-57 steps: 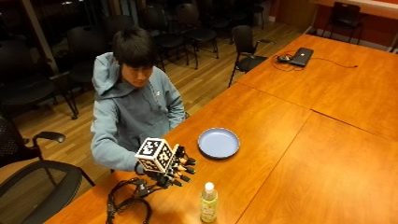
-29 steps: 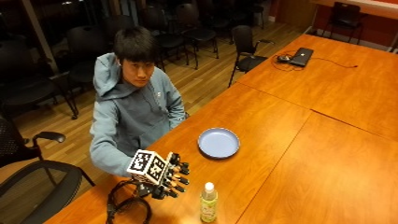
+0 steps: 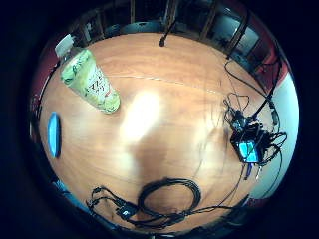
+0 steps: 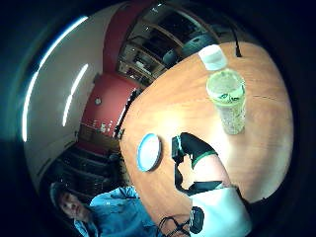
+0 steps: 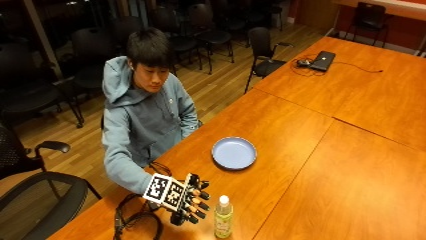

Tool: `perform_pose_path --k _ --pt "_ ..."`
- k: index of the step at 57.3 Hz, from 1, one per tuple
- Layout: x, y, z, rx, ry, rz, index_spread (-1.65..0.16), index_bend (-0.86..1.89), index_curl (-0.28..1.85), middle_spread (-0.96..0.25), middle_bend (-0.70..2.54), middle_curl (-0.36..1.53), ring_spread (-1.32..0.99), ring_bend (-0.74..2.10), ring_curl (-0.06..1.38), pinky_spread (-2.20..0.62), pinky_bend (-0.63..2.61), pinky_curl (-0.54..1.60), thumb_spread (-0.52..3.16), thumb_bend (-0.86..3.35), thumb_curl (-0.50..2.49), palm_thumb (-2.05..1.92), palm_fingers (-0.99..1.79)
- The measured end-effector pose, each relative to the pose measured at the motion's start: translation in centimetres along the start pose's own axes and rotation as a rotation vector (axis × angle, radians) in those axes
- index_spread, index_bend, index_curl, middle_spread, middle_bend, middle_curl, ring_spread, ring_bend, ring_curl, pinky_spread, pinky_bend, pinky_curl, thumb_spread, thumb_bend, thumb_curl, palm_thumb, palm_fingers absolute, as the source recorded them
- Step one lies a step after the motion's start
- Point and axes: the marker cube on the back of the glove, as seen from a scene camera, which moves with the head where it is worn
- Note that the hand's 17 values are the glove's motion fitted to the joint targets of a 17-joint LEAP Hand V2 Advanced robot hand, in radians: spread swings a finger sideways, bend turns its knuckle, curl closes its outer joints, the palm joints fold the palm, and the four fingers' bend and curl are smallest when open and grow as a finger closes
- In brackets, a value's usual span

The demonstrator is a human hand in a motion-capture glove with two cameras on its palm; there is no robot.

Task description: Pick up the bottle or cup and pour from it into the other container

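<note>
Green-labelled and capped in white, the plastic bottle stands upright on the wooden table near its front edge, and the gloved right hand hovers just beside it, at about nine o'clock from the bottle in the outside view. The hand grasps nothing: its fingers are spread and only slightly bent, pointing toward the bottle with a narrow gap between. The pale blue plate lies flat at roughly twelve o'clock from the bottle, well apart from it toward the middle of the table. In the thumb-side palm view the bottle is seen standing ahead of the thumb, with the plate off to the side; the little-finger-side view shows the bottle on bare wood, the plate edge-on near it, and a coil of black cable on the table. The step in hand looks to be the reach and grasp. To do it well, the hand should close in level, wrap the label section at mid-height instead of the neck, and let thumb and fingers meet opposite sides together so the light, narrow bottle is not nudged over. The cap appears still on, which pouring would have to account for.
</note>
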Motion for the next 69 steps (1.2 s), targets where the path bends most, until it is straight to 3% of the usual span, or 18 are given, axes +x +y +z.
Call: perform_pose_path --k 40,69 --pt "0.3 -3.2 6.3 0.0 -0.271 0.112 -0.34 0.11 0.15 0.02 0.21 0.33 0.09 0.48 0.3 0.21 0.66 0.26 0.92 -0.03 0.41 0.65 -0.02" --pt "0.1 -5.4 9.0 0.1 -0.568 0.214 -0.29 0.11 0.16 0.14 0.2 0.33 0.16 0.61 0.32 0.22 0.73 0.28 0.87 -0.03 0.43 0.73 0.1"
